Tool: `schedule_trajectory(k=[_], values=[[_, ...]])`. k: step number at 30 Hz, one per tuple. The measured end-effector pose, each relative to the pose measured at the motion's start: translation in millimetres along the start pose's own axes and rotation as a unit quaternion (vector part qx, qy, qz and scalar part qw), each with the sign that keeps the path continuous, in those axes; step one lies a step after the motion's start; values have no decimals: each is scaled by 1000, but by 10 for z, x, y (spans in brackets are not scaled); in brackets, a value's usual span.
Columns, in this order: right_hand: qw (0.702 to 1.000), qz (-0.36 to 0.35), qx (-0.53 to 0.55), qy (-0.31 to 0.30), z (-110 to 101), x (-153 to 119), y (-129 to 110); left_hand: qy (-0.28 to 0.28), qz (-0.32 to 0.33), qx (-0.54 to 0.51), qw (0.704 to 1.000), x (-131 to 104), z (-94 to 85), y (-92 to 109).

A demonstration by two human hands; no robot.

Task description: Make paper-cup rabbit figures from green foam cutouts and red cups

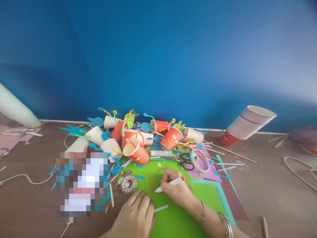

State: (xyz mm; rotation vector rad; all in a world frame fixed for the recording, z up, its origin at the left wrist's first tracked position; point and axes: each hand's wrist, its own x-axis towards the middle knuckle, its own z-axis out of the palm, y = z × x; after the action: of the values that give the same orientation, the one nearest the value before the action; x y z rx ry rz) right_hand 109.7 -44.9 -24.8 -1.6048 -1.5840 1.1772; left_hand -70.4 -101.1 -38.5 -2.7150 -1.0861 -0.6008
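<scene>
My right hand (170, 186) is closed around a white marker (175, 181) with a red end, its tip on the green paper (208, 201). Drawn lines, among them pointed loops, show on the paper around the hand. My left hand (138, 211) lies flat at the paper's lower left edge, fingers extended and holding nothing. Beside its fingers rests a short clear straw piece (160, 208). A tape roll (128, 184) sits just above this hand. Black scissors (186, 161) and a white ring of tape (199, 160) lie at the green paper's upper right.
Paper cups (136, 152) with straws and paper faces are heaped at the back. A glue stick (160, 153) lies before them. Farther right leans a tall cup stack (247, 125). At left are a blurred-out object (86, 181) and a white cable (32, 180).
</scene>
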Motion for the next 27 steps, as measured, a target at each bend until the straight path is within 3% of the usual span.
schedule_trajectory(k=[9, 17, 27], values=[[999, -9, 32, -31, 0, -12, -1, -10, 0, 4, 1000, -11, -2, 14], [1000, -14, 5, -24, -9, -17, -45, -13, 4, 8, 1000, -25, -5, 18], [998, -18, 62, 9, 22, 28, 72, -29, 6, 5, 1000, -22, -16, 14]])
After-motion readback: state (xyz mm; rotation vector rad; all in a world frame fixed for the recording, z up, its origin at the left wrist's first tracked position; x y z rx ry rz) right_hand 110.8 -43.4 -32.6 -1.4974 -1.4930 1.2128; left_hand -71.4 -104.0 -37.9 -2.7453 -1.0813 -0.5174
